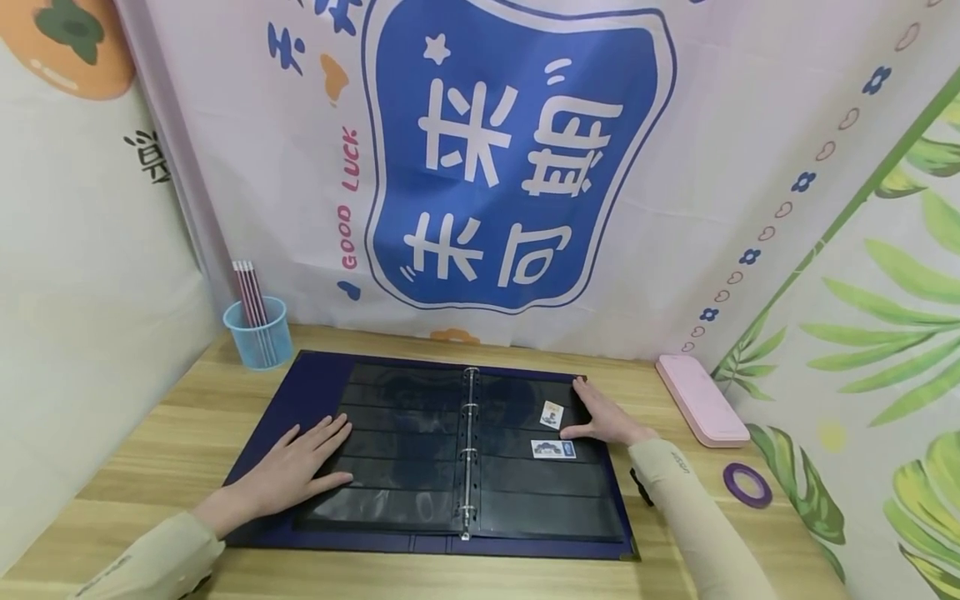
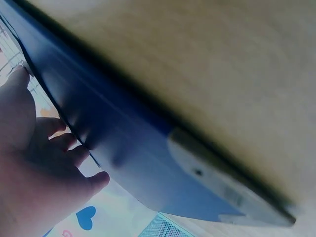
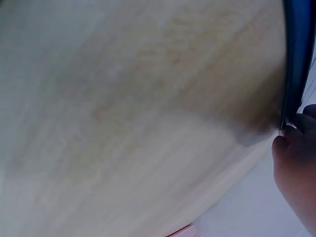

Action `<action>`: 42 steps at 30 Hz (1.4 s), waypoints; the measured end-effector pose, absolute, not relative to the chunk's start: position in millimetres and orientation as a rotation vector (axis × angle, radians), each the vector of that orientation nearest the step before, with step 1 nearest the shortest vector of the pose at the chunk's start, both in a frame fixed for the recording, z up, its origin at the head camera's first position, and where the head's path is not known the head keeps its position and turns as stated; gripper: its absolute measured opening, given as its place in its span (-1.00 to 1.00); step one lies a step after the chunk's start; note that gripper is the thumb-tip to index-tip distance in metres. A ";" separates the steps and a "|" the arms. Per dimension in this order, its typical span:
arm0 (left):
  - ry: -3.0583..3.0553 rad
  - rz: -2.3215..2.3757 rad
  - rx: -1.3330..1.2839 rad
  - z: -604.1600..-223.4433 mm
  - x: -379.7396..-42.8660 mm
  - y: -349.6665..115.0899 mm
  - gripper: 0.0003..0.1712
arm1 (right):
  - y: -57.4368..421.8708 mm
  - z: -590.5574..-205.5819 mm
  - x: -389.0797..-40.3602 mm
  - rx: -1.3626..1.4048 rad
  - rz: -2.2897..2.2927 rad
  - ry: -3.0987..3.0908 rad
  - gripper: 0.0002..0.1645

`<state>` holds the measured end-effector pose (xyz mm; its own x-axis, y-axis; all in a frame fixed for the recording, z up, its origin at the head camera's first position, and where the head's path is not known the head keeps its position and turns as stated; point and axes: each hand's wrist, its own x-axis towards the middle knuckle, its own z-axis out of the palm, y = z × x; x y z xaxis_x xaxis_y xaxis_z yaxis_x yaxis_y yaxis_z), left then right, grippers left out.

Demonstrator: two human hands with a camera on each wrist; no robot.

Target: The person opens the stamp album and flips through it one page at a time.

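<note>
An open dark blue ring binder [image 1: 262, 492] lies on the wooden table, with black pocket pages [image 1: 405, 446] on both sides of its metal rings [image 1: 468, 454]. Two small stamp-like paper pieces, one with orange and dark print [image 1: 552, 414] and one with blue print [image 1: 553, 449], lie on the right page. My left hand [image 1: 288, 469] rests on the left cover and page edge, fingers spread. At the right edge lies my right hand [image 1: 606, 417], thumb beside the two pieces and fingers along the border. Its fingertips meet the binder's edge in the right wrist view.
A blue cup [image 1: 260, 337] with several pencils [image 1: 251, 292] stands at the back left. A pink case [image 1: 701, 400] and a purple tape roll [image 1: 747, 485] lie to the right. A printed cloth [image 1: 285, 208] hangs behind the table.
</note>
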<state>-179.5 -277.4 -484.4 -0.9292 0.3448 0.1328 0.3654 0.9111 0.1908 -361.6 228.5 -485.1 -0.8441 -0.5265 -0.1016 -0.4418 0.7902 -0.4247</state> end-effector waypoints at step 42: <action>-2.955 -0.340 -0.558 -485.6 -178.8 -277.2 -0.09 | 219.4 -413.1 -344.1 -0.167 -1.315 2.636 -0.68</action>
